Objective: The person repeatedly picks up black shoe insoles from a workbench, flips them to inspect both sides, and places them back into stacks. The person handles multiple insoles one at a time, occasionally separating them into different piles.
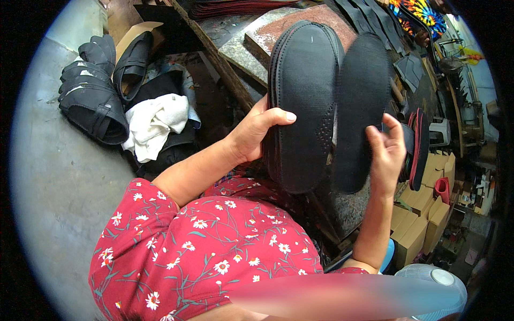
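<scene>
My left hand [261, 127] is closed round the left edge of a stack of black insoles [304, 101], its thumb lying on the top one. Stitching runs along the rim of that top insole, and small holes dot its lower right part. My right hand [388, 154] grips a single black insole [364, 107] by its right edge, between thumb and fingers. This insole stands beside the stack, nearly upright like it, with its face toward me. Both are held up over the near side of the workbench.
A stone slab [238, 56] and a reddish board [321, 21] lie on the bench. More red-edged soles [419, 147] stand at right. Black shoes [96, 109] and a white cloth [155, 125] sit at left. Cardboard boxes [409, 238] and a fan [436, 289] are at lower right.
</scene>
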### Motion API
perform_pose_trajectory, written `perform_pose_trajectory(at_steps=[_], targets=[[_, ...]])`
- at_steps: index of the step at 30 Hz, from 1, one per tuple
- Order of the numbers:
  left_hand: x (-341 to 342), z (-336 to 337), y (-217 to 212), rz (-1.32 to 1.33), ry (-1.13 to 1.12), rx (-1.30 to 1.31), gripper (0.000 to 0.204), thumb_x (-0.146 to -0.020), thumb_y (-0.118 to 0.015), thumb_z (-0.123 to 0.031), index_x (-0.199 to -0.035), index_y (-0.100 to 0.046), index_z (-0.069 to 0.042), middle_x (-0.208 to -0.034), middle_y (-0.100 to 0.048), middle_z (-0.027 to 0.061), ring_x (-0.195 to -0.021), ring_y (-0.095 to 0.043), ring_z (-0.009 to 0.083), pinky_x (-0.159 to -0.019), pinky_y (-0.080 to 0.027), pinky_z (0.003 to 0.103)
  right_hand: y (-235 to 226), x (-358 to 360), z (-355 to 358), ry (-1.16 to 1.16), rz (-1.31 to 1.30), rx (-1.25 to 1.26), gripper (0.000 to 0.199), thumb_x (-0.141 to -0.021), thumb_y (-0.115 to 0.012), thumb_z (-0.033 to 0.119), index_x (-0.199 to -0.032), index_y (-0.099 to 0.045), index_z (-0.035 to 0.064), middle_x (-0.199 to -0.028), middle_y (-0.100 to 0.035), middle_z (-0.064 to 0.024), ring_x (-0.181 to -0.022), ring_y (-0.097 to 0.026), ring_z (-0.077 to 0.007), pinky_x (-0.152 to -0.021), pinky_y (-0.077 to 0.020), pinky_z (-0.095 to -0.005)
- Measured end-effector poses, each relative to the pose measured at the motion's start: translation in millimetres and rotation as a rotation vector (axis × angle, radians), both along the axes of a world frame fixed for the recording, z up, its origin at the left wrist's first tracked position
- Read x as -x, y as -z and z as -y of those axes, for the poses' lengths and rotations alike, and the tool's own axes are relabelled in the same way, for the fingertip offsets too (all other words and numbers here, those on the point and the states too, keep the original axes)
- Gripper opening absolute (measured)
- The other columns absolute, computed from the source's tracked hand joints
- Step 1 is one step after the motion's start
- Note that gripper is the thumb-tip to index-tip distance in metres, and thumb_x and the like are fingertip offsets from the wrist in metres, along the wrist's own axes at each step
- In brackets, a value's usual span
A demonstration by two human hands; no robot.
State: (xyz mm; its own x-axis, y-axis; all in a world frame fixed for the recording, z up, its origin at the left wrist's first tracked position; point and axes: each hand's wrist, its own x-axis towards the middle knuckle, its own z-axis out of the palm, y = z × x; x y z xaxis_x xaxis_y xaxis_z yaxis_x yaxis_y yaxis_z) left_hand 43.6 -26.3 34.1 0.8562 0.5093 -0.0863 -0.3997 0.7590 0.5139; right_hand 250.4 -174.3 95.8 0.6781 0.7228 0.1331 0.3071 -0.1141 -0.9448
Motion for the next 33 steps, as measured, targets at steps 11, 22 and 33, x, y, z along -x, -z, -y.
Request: perform_pose_trajectory(at_steps=[11,22,33], targets=[[-12.4,8.2,-4.2,-0.037,0.007,-0.156,0.057,-0.079,-0.068,-0.007,-0.132,-0.047,-0.001,-0.121,-0.061,0.0137,-0.107,-0.062,0.0245,-0.094,-0.051,0.039,-2.6,34.5,2.9,-0.237,0.202,0.252,0.043,-0.084,-0.072,0.008,-0.122,-0.053,0.0025,-0.076,-0.058,0.0012,-0.065,-0.050,-0.0048,-0.058,-0.0414,-0.0203],[-5.1,-2.3,-0.4,-0.095,-0.042,-0.156,0.056,-0.079,-0.066,-0.007,-0.131,-0.047,-0.001,-0.119,-0.061,0.0135,-0.105,-0.062,0.0249,-0.095,-0.050,0.040,-6.0,-28.3,2.0,0.181,0.653,0.431,0.046,-0.083,-0.073,0.013,-0.125,-0.057,0.0050,-0.077,-0.059,0.0006,-0.069,-0.054,-0.0094,-0.063,-0.0456,-0.0243],[-9.5,7.9,-6.1,-0.032,0.000,-0.129,0.053,-0.082,-0.068,-0.007,-0.131,-0.048,-0.003,-0.123,-0.060,0.0127,-0.110,-0.060,0.0234,-0.096,-0.049,0.040,7.5,29.2,4.7,-0.217,-0.162,0.032,0.027,-0.089,-0.065,0.002,-0.115,-0.057,-0.0014,-0.084,-0.061,0.0019,-0.070,-0.052,-0.0021,-0.063,-0.0430,-0.0179]])
